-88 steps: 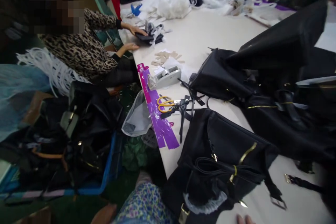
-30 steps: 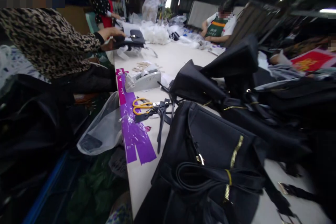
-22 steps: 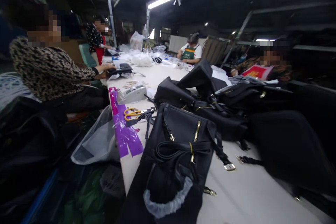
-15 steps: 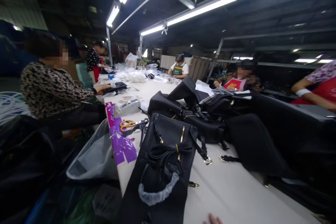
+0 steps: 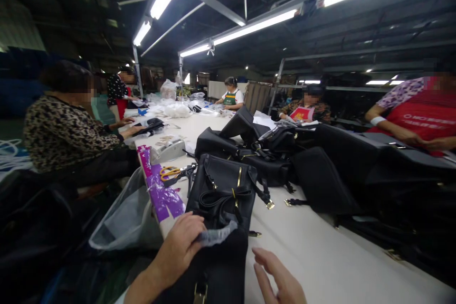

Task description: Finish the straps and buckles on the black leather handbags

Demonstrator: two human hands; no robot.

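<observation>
head view, left hand on cut-off handbag

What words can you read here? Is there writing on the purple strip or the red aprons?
The red apron at the far right: a line of white letters, too blurred to read.
The purple strip: tiny white print, too small to read.
The smaller red apron farther off: a yellow mark, too small to read.
No word here can be read clearly.
</observation>
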